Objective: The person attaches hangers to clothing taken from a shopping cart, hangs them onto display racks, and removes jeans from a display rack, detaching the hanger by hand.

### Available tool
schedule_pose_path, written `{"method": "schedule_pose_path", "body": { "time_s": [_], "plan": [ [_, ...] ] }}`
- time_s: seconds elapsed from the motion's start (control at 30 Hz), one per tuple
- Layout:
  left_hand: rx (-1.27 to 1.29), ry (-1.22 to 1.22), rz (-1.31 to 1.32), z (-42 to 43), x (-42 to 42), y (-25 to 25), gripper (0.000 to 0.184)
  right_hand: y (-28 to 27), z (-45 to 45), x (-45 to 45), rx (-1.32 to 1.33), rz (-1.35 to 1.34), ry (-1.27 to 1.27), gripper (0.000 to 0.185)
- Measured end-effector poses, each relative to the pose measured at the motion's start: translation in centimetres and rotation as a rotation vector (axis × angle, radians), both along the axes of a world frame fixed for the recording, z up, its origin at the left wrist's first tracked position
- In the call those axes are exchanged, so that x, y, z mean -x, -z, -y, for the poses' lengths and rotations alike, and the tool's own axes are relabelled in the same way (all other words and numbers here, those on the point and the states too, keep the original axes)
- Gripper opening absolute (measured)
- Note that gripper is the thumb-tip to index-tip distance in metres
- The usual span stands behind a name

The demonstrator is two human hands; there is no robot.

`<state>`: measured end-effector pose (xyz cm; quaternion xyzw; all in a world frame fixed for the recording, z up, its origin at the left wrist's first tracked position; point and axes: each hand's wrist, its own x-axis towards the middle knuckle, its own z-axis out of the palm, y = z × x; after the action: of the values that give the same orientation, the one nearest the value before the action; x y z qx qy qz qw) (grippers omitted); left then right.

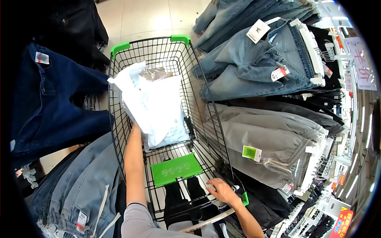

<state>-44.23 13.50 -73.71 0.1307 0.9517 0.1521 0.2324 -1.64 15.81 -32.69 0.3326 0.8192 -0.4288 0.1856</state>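
A shopping cart [119,91] of black wire with green corner caps stands in front of me. Inside it lies a white plastic bag [154,107], with a clear-wrapped brownish item [154,73] at its far end. My left hand [136,127] reaches down into the cart at the bag's left side; its fingers are hidden by the bag. Over the near right corner, close to the cart handle [216,218], is my right hand [223,191]. Its fingers are loosely bent and apart, with nothing plainly in them. A green plastic panel [176,169] sits between my arms.
Blue jeans [258,63] and grey trousers [262,139] hang on racks along the right, close to the cart. Dark blue trousers [51,99] and grey-blue pants [79,178] hang on the left. Pale floor tiles [145,16] show ahead.
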Motion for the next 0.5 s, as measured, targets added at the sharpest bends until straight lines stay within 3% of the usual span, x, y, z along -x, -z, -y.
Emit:
{"method": "schedule_pose_path", "body": {
  "time_s": [0.23, 0.33, 0.5],
  "plan": [
    [-0.075, 0.032, -0.026, 1.8, -4.3, -3.0, 0.056, 0.9, 0.3, 0.2, -0.076, -0.013, -0.096, 0.028],
    [-0.105, 0.06, -0.015, 4.3, -8.9, -6.8, 0.058, 0.3, 0.4, 1.5, -0.088, 0.146, -0.231, 0.032],
    [-0.108, 0.121, 0.057, 9.2, -16.4, -13.3, 0.061, -2.4, 0.2, 2.4, -0.051, -0.048, -0.219, 0.037]
  ]
}}
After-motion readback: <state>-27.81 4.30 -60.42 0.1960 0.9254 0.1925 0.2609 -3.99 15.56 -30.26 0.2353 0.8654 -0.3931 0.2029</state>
